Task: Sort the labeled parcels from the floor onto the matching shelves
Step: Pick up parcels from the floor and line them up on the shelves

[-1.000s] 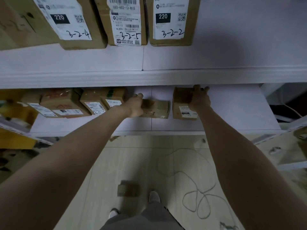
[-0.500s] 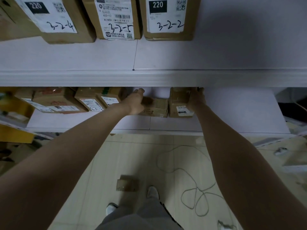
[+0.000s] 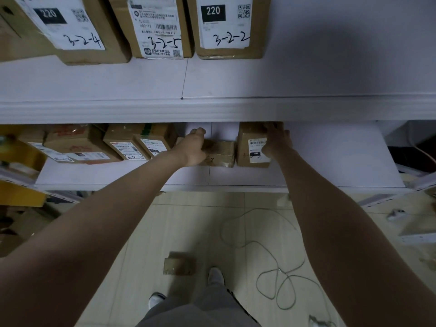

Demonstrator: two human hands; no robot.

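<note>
Left hand (image 3: 193, 147) is curled over the left end of a low brown parcel (image 3: 220, 151). Right hand (image 3: 276, 140) grips the top right corner of a taller box (image 3: 247, 147), fingers over its top. Both parcels sit just beside each other on the lower shelf (image 3: 330, 161). The upper shelf lip (image 3: 212, 109) hangs right over the knuckles, so it's tight overhead. There's bare board off to the right, and other boxes (image 3: 139, 143) crowd the left. The taller box has a white label, handwriting ending in 2, partly behind the thumb. One more small parcel (image 3: 179, 266) lies on the floor (image 3: 188, 220).
</note>
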